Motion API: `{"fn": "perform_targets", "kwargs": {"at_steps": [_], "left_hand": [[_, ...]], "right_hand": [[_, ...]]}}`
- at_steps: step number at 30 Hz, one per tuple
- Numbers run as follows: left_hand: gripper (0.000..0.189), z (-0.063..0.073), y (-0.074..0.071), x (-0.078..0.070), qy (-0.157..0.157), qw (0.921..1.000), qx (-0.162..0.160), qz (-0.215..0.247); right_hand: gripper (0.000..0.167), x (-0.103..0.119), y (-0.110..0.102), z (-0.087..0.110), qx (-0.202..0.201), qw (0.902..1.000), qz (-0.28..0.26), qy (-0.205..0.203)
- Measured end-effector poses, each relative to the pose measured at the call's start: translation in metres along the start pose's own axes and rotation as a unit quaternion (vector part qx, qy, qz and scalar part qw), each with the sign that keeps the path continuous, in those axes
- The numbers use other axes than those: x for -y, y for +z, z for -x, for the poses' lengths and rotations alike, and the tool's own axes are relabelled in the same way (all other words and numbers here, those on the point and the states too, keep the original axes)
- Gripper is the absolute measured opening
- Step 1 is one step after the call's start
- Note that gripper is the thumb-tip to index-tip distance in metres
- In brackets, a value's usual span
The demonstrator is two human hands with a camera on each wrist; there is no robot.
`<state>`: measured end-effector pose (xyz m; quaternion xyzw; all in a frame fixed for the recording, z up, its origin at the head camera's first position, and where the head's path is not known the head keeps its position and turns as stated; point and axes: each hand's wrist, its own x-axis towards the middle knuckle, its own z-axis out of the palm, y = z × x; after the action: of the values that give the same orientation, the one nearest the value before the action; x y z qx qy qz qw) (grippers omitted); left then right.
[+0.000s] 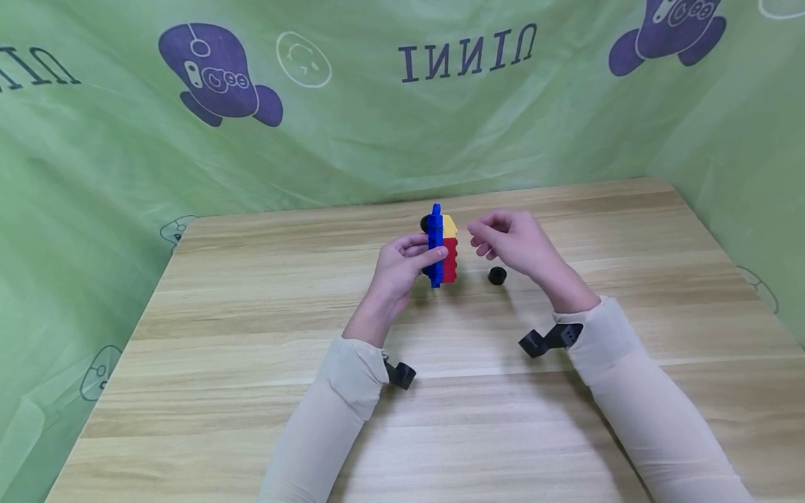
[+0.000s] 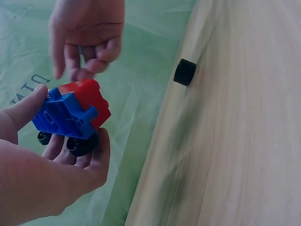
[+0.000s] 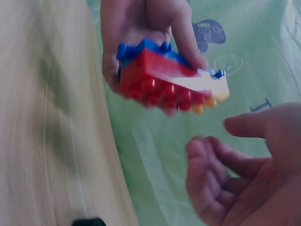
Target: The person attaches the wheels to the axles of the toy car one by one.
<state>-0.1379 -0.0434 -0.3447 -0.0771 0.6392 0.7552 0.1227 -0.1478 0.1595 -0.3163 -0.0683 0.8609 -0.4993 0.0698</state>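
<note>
My left hand [image 1: 397,269] grips a toy car built of blocks, tilted on its side above the table. It has a blue chassis [image 2: 63,113], a red block [image 3: 162,77] with studs and a yellow block [image 1: 449,226]. Black wheels [image 2: 82,144] show along one side of the chassis, near my left fingers. To the right of the car, my right hand [image 1: 511,239] hovers with loosely bent fingers and nothing between them. Below that hand a loose black wheel [image 1: 497,276] lies on the table.
The wooden table [image 1: 251,363] runs back to a green printed curtain [image 1: 352,140], which also hangs at both sides. A small black camera [image 1: 402,375] sits at the left wrist and another black camera [image 1: 534,343] at the right.
</note>
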Motion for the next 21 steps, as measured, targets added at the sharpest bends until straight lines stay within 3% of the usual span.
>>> {"fn": "perform_targets", "kwargs": {"at_steps": [4, 9, 15, 21], "left_hand": [[0.037, -0.001, 0.000, 0.001, -0.004, 0.9988, 0.012, 0.048], [0.035, -0.001, -0.001, 0.001, 0.000, 0.9975, 0.024, 0.067], [0.036, 0.000, -0.001, 0.001, 0.002, 0.9966, 0.027, 0.078], [0.036, 0.001, 0.000, 0.001, 0.001, 0.9958, 0.033, 0.085]], "right_hand": [[0.041, -0.004, -0.007, -0.001, 0.023, 0.9923, 0.110, 0.053], [0.049, -0.011, -0.007, -0.003, 0.057, 0.9632, 0.233, 0.121], [0.052, -0.019, 0.001, -0.006, 0.114, 0.9439, 0.276, 0.141], [0.032, -0.025, 0.004, -0.006, 0.105, 0.9452, 0.290, 0.108]]}}
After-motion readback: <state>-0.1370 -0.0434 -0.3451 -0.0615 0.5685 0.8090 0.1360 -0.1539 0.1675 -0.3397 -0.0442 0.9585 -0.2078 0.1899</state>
